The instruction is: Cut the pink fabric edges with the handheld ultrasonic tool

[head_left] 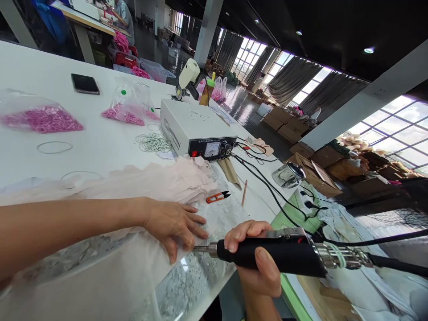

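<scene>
My left hand (174, 223) lies flat with fingers spread on a pale pink fabric piece (160, 183), pressing it onto a glass plate over a speckled surface (200, 272). My right hand (257, 263) is wrapped round the black handle of a welding tool (284, 254). The tool's metal tip (200, 248) points left and touches the fabric just beside my left fingertips. A thick cable runs from the tool's rear off to the right.
A white control box (195, 127) with a dial stands behind, its black cables trailing right. Orange thread snips (217, 196) lie near the fabric. Bags of pink rings (43, 118), loose white rings (154, 142), a phone (85, 84) and a glass cup (287, 174) sit around.
</scene>
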Action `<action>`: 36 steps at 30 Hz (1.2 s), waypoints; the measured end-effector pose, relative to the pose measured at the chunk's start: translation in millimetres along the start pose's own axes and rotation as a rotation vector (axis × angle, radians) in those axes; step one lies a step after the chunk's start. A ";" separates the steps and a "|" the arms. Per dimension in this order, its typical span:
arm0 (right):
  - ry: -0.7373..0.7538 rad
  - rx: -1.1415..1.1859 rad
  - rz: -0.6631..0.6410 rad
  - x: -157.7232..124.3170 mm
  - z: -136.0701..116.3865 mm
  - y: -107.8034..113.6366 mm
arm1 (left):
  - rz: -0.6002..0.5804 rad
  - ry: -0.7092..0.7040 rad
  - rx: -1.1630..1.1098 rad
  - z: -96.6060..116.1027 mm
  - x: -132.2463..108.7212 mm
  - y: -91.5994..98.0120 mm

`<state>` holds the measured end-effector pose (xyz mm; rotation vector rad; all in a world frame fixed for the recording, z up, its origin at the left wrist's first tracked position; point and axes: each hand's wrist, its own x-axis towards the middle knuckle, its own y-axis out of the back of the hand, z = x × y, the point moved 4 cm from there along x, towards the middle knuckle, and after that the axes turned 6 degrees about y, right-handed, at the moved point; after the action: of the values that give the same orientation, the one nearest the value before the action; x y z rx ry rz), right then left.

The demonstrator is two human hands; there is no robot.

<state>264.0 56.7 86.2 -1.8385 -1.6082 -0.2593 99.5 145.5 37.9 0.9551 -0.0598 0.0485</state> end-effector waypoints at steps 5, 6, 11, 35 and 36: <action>-0.002 -0.011 -0.005 -2.6 -3.1 -1.8 | -0.001 0.012 -0.018 -0.7 -0.2 -0.1; -0.002 -0.010 -0.005 -2.9 -3.4 -2.2 | 0.002 0.013 -0.023 -0.8 -0.3 -0.1; -0.002 0.000 -0.009 -4.2 -1.9 -3.6 | 0.007 0.022 -0.047 -0.8 0.4 -0.1; -0.015 -0.038 0.018 -10.5 -10.7 -8.9 | 0.122 -0.003 -0.156 -0.4 -1.5 2.6; -0.011 -0.038 0.016 -11.1 -11.1 -10.0 | 0.120 -0.005 -0.154 -0.3 -1.6 2.6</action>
<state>255.3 41.3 92.0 -1.8837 -1.6053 -0.2755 97.8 147.3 39.7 0.7966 -0.1236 0.1500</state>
